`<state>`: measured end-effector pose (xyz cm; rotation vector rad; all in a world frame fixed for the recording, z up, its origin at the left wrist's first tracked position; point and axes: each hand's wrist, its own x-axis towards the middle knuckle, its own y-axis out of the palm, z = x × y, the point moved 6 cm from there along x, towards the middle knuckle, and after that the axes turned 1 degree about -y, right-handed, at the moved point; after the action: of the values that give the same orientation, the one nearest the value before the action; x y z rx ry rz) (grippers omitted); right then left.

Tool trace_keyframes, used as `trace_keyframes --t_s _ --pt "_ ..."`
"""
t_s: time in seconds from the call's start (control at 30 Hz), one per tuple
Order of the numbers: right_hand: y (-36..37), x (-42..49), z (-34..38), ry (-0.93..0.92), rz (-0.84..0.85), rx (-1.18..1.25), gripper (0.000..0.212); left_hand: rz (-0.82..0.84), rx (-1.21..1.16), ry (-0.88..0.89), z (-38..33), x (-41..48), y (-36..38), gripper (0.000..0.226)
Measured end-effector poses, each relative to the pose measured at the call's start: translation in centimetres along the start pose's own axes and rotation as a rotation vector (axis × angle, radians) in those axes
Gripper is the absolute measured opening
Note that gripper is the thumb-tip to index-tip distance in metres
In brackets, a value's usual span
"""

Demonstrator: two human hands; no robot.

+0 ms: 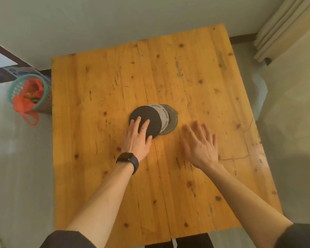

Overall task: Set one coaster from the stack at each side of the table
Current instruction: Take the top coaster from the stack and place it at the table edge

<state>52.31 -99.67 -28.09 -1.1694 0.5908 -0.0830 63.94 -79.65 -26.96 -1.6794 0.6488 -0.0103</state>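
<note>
1. Nearest us, our left hand [139,138] lies flat, fingers spread, on the black top coaster [147,119].
2. Our right hand [200,144] hovers spread, gripping nothing.
3. We note the fanned coaster stack [168,120] mid-table [97,176].

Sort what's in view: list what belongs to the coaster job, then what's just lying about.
Job:
- black top coaster under the left hand
- light grey coaster
- dark grey coaster
- wooden table
- right hand, open

Bystanders:
- teal basket on the floor
- curtain
</note>
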Motion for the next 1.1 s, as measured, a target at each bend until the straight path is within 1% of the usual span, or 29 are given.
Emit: trace_keyframes --t_s 0.07,0.17,0.3,0.43,0.53,0.63,0.7,0.77,0.87,0.93,0.97,1.03,1.07,1.1 --pt "1.5 0.4 -0.4 -0.028 0.016 -0.019 0.062 0.030 0.038 0.005 0.4 0.4 1.0 0.058" --pt "3.0 0.1 -1.1 -0.038 -0.005 -0.037 0.063 0.025 0.087 0.013 0.4 0.4 1.6 0.057" --pt "3.5 0.5 -1.3 -0.032 -0.049 -0.075 0.064 -0.059 0.132 0.027 0.1 0.4 1.9 0.055" --pt "3.9 0.5 -1.5 -0.044 -0.060 -0.074 0.064 -0.134 0.301 0.089 -0.5 0.1 2.5 0.053" --pt "4.1 0.3 -1.7 -0.039 -0.056 -0.079 0.064 -0.101 0.345 0.086 -1.3 -0.2 2.4 0.055" --pt "4.1 0.4 -1.6 -0.045 -0.048 -0.079 0.064 -0.021 0.303 0.039 -1.4 0.3 1.0 0.058" --pt "4.0 0.4 -1.6 -0.044 -0.035 -0.076 0.064 -0.036 0.203 -0.012 -1.0 0.7 -1.2 0.059" --pt "3.8 0.5 -1.7 -0.044 -0.014 -0.068 0.064 -0.149 0.047 -0.055 -0.7 0.4 -4.0 0.059" --pt "3.8 0.6 -1.7 -0.052 0.010 -0.059 0.064 -0.363 -0.208 -0.083 -0.6 -1.8 -7.7 0.049" --pt "3.7 0.7 -1.7 -0.056 0.032 -0.054 0.064 -0.428 -0.419 -0.129 -0.7 -3.8 -8.9 0.041" --pt "3.4 0.6 -1.5 -0.061 0.039 -0.050 0.064 -0.419 -0.550 -0.164 -0.6 -4.8 -8.6 0.038" --pt "2.2 0.2 -0.9 -0.057 0.031 -0.010 0.063 -0.306 -0.842 -0.252 -0.1 -6.2 -6.4 0.034" --pt "1.3 -0.4 -0.4 -0.047 0.019 0.053 0.060 -0.229 -0.964 -0.305 0.2 -6.8 -4.9 0.033" --pt "0.6 -1.1 -0.2 -0.020 0.014 0.166 0.057 -0.147 -1.067 -0.361 0.5 -7.5 -3.3 0.032"
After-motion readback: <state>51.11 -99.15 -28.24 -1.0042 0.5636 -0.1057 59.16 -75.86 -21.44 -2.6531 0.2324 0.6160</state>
